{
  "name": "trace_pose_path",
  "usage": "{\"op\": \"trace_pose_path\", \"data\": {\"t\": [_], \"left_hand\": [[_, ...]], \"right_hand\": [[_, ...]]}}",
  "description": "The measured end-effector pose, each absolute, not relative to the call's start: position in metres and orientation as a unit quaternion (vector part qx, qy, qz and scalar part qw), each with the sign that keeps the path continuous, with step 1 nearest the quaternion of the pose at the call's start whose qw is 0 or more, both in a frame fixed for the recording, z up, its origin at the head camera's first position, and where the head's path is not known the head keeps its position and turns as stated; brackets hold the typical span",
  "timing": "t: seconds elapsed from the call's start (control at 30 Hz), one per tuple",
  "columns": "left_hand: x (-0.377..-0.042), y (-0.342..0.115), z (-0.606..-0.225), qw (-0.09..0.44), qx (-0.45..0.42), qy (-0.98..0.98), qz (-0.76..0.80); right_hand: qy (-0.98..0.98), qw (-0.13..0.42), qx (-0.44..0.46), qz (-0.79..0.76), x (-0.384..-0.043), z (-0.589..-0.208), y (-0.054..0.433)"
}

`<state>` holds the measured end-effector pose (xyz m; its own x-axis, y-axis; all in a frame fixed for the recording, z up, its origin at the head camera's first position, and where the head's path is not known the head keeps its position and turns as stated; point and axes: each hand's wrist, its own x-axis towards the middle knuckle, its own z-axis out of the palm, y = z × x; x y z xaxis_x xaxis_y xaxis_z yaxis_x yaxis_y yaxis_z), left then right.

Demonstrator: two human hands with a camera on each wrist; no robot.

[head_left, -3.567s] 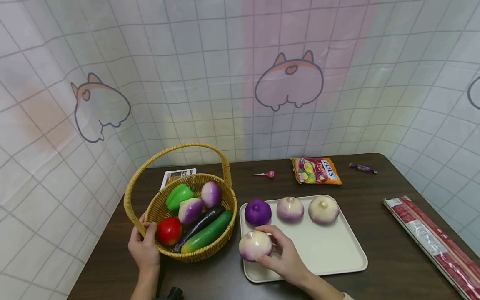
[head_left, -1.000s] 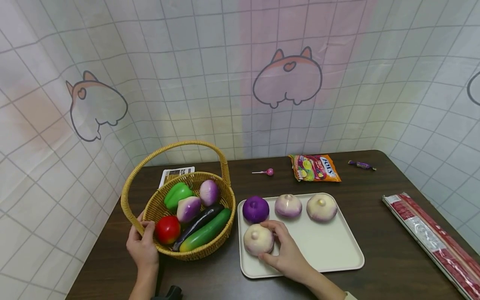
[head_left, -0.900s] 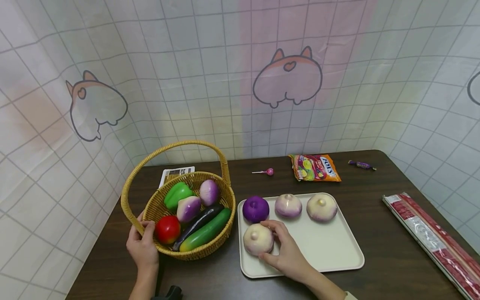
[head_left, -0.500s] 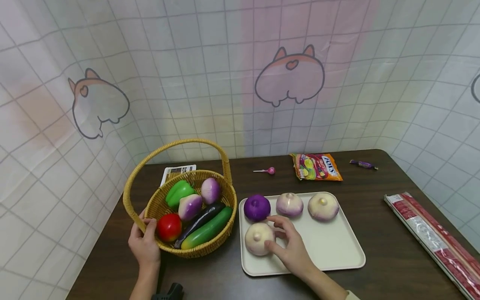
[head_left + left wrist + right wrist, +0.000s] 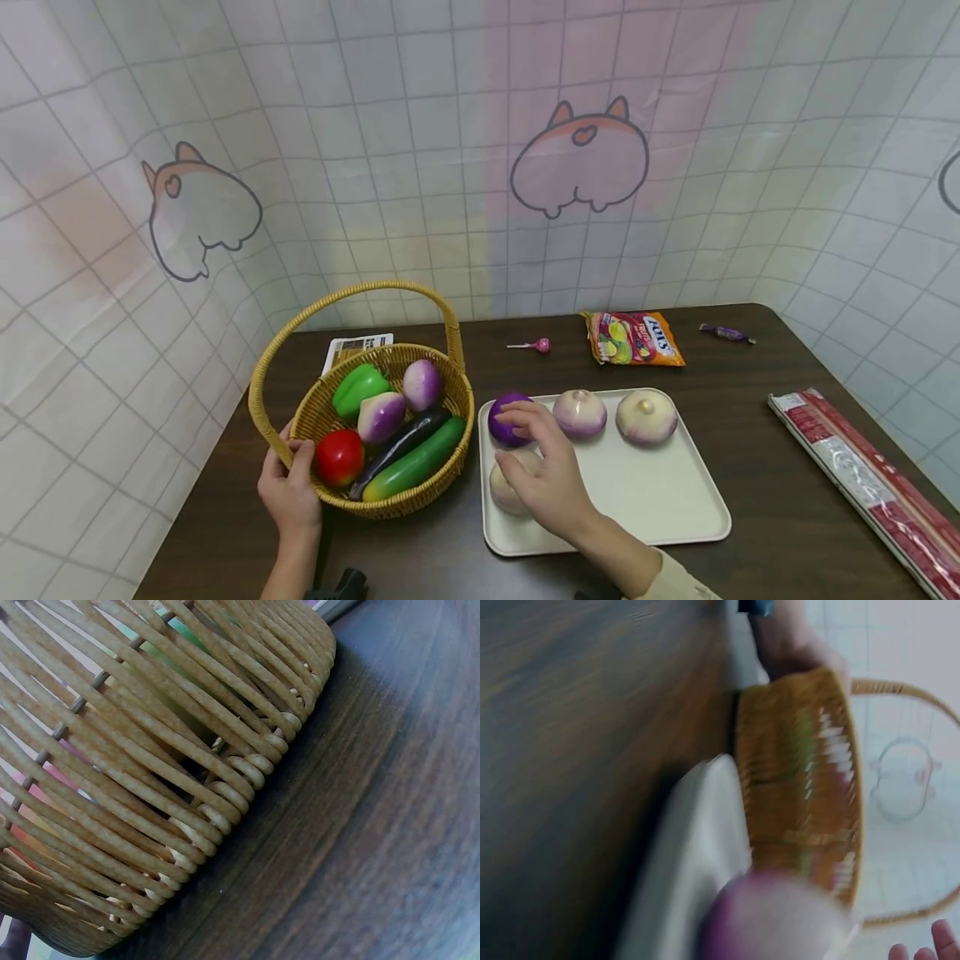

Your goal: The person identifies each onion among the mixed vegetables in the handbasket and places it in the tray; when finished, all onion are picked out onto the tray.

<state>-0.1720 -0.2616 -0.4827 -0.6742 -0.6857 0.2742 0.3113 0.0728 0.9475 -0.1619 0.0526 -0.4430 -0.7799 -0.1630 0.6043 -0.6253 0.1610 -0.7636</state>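
My left hand (image 5: 291,490) grips the rim of the yellow wicker basket (image 5: 401,507) at the handle's left foot. In the basket lie a green bell pepper (image 5: 360,392), a red tomato (image 5: 339,457), an eggplant (image 5: 408,440), a cucumber (image 5: 416,461) and two purple-white onions (image 5: 381,417). My right hand (image 5: 553,479), fingers loosely bent and holding nothing, hovers over the left part of the cream tray (image 5: 637,500). It partly hides a pale onion (image 5: 504,493) and a dark purple onion (image 5: 497,423). In the right wrist view the pale onion (image 5: 776,919) is blurred, below my fingertips (image 5: 943,937).
Two more whitish-purple onions (image 5: 580,414) sit along the tray's far side. Behind stand a lollipop (image 5: 542,345), a candy bag (image 5: 633,338) and a purple-wrapped candy (image 5: 726,333). A long red-and-white packet (image 5: 862,483) lies at right; a printed card (image 5: 352,343) is behind the basket.
My right hand set the pale onion down on the tray's front left, let go of it and rose away toward the purple onion. My left hand keeps its grip on the basket.
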Motion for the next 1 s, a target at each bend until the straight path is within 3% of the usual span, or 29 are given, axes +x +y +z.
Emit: {"op": "trace_pose_path", "data": {"t": [0.13,0.3,0.4,1.0], "left_hand": [[-0.170,-0.262,-0.484,0.374,0.148,-0.629,-0.665],[-0.169,-0.264,-0.485,0.378,0.144,-0.629,-0.664],[-0.169,-0.264,-0.485,0.380,0.146,-0.633,-0.659],[-0.172,-0.263,-0.484,0.383,0.135,-0.620,-0.672]], "right_hand": [[-0.736,0.150,0.278,0.598,-0.162,-0.428,0.027],[-0.755,0.033,0.260,0.601,-0.164,-0.415,-0.001],[-0.770,-0.003,0.256,0.584,-0.170,-0.414,-0.016],[-0.806,0.047,0.256,0.532,-0.197,-0.424,-0.078]]}}
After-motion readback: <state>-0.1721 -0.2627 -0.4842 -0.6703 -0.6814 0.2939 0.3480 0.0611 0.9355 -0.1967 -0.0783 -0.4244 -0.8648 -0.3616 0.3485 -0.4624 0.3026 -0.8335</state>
